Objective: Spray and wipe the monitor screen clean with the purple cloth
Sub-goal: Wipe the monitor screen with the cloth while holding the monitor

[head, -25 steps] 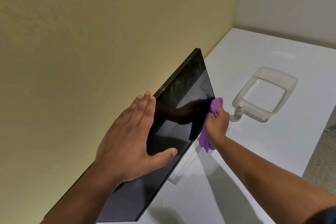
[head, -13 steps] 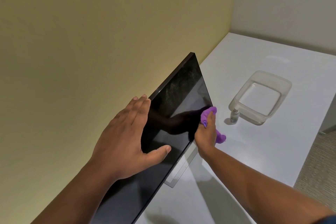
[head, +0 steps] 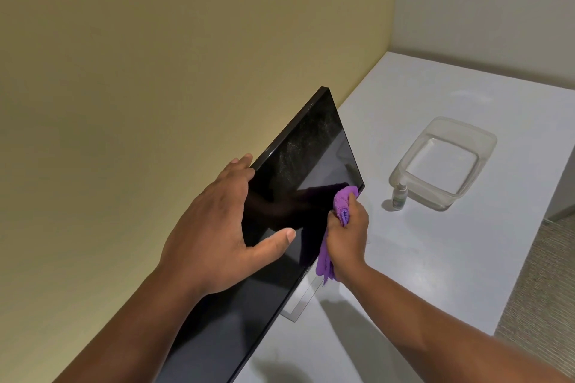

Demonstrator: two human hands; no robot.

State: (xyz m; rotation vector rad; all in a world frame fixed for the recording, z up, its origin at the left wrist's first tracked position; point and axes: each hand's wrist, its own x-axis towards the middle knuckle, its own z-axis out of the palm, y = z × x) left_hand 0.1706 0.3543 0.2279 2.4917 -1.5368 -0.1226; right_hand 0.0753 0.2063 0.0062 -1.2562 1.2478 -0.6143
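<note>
The right hand [head: 347, 236], fingers bunched around the purple cloth [head: 340, 205], has slid back up to the monitor [head: 298, 183] screen's far lower corner, so wiping continues, while the left hand [head: 217, 227] braces the top edge with straight fingers.

The monitor screen [head: 298, 196] is glossy black with dusty specks toward 12 o'clock. The cloth [head: 342, 205] looks fuzzy. The tub [head: 441, 162] is clear plastic, the table [head: 435, 258] smooth matt white.

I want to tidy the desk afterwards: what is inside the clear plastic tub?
Through the clear plastic tub only the white desk shows; nothing lies inside. The small spray bottle stands outside, covering a little of its near corner.
</note>
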